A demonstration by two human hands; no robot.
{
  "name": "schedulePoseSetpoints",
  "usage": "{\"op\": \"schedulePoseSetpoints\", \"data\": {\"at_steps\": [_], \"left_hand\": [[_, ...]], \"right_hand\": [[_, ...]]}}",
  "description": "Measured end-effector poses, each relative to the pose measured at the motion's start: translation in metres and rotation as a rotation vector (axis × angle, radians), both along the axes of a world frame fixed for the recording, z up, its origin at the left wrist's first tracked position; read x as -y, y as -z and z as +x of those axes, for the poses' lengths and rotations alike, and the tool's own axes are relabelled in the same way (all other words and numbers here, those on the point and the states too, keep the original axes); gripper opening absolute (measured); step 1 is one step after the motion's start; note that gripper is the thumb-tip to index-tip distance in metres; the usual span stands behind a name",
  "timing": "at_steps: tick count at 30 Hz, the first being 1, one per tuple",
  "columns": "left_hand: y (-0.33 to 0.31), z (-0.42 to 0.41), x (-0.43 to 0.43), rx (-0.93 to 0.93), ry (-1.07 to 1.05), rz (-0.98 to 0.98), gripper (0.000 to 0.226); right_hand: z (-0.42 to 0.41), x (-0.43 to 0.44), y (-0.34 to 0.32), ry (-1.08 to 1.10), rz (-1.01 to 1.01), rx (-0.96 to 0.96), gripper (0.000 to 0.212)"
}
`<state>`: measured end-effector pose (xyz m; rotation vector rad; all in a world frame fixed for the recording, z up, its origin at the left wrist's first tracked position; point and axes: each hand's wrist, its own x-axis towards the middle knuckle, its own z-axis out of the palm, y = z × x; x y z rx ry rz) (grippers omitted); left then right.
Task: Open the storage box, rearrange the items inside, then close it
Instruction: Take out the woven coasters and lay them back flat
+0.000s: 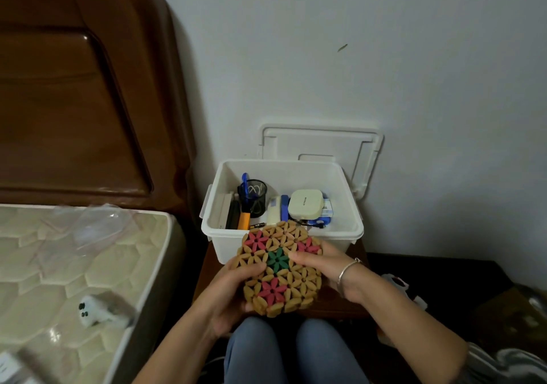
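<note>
A: Hands first. What have they got?
B: Both hold 1 round beaded mat [281, 268], tan with red flowers and 1 green flower at the middle. The left hand [229, 292] grips its left edge, thumb curled over the front. The right hand [324, 268] grips the right edge the same way, thumb reaching the green flower. The fingers [305, 258] are bent round the mat, most of them hidden behind it.
A: And the storage box?
B: The storage box [340, 241] stands open just beyond the fingers, on a brown desk [207, 271]. The mat's top edge overlaps its near rim in this view. Its lid [319, 144] leans upright against the wall [355, 58] behind.
A: What lies inside?
B: Beyond the left fingers, a black mesh cup [257, 198] with a blue handle [244, 182] sticking out, and an orange tool [244, 221] just beside it. Beyond the right fingers, a cream rounded case [305, 204] on blue and white packets [327, 209].
A: Anything else?
B: A silver bracelet [346, 269] on the right wrist, and a mattress [59, 265] well left of the left hand.
</note>
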<state>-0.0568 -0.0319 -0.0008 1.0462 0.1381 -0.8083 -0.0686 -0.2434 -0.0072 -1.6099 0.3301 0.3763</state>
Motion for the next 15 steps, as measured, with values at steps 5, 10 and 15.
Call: {"op": "schedulePoseSetpoints", "data": {"at_steps": [5,10,15], "left_hand": [[0.017,0.010,-0.019,0.004,-0.100,-0.058,0.055],[0.022,0.020,-0.042,-0.001,-0.168,-0.093,0.058],[0.014,0.027,-0.059,0.046,-0.235,-0.048,0.053]], "right_hand": [[0.044,0.029,0.019,-0.008,-0.819,0.361,0.045],[0.062,0.052,0.051,-0.405,-1.338,0.323,0.040],[0.069,0.058,0.061,-0.334,-1.218,0.410,0.033]]}}
